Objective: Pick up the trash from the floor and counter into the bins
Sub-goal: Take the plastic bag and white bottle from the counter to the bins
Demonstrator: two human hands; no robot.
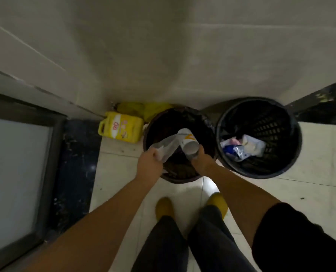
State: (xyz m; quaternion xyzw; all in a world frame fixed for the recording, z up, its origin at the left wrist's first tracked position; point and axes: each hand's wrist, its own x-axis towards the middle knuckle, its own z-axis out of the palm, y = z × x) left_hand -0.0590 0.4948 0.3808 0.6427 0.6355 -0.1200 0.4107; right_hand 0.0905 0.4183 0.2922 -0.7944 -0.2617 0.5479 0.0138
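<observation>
Two round bins stand on the floor against the wall. The left bin [206, 122] has a dark bag liner; the right bin [292, 154] is black mesh plastic with several wrappers [243, 147] at its bottom. My left hand [149, 163] grips a crumpled clear plastic wrapper [168, 147] over the left bin's near rim. My right hand [201, 160] holds a white paper cup [188, 142] with a yellow logo, tilted over the same bin's opening.
A yellow plastic jug [121, 127] lies beside the left bin, with a yellow bag [143, 108] behind it against the wall. A dark-framed glass door [15, 173] is on the left. My feet in yellow shoes [164, 208] stand on pale floor tiles.
</observation>
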